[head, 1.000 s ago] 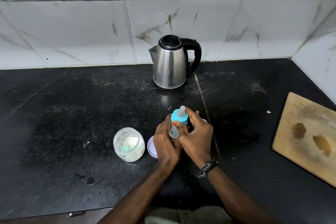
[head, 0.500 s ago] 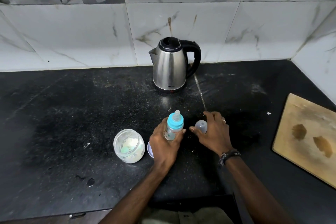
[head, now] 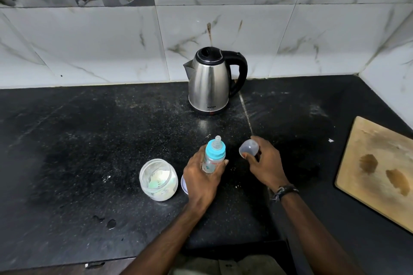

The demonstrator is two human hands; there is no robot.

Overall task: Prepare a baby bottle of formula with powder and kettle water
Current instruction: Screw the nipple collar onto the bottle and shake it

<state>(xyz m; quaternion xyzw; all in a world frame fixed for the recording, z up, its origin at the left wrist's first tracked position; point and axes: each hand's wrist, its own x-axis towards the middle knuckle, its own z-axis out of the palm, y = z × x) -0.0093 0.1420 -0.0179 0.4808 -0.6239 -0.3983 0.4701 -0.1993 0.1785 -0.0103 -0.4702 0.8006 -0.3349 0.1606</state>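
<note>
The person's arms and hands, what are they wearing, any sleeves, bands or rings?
Both forearms are bare, with no sleeves in view. The right hand has a dark braided band round its wrist. The left hand and its wrist show nothing worn. No ring is visible here.

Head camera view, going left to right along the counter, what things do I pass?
Open powder jar → baby bottle in the left hand → clear bottle cap in the right hand → wooden chopping board.

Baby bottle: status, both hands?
Left hand grips baby bottle, upright, teat and blue collar on. Right hand holds clear cap, off the bottle. Nothing between cap and teat.
</note>
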